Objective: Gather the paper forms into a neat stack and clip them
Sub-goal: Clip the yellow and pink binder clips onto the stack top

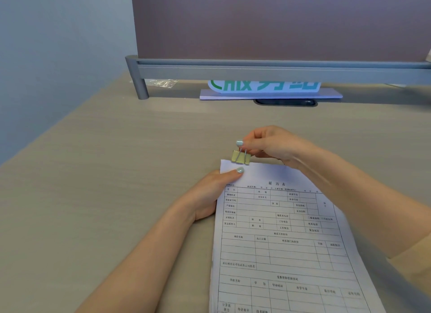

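A stack of white printed paper forms [282, 245] lies on the wooden desk, running from the middle down to the bottom edge. My left hand [210, 193] grips the stack's upper left edge, thumb on top of the sheets. A pale yellow binder clip [241, 158] sits at the stack's top left corner, touching the top edge. My right hand [272, 144] pinches the clip's silver wire handles from above. I cannot tell whether the clip's jaws are over the paper.
A grey partition rail [279, 68] on a round post [140, 84] crosses the back of the desk. Under it lie a white sign with green characters [265, 88], a dark cable slot [285, 102] and a clear plastic scrap [163, 82].
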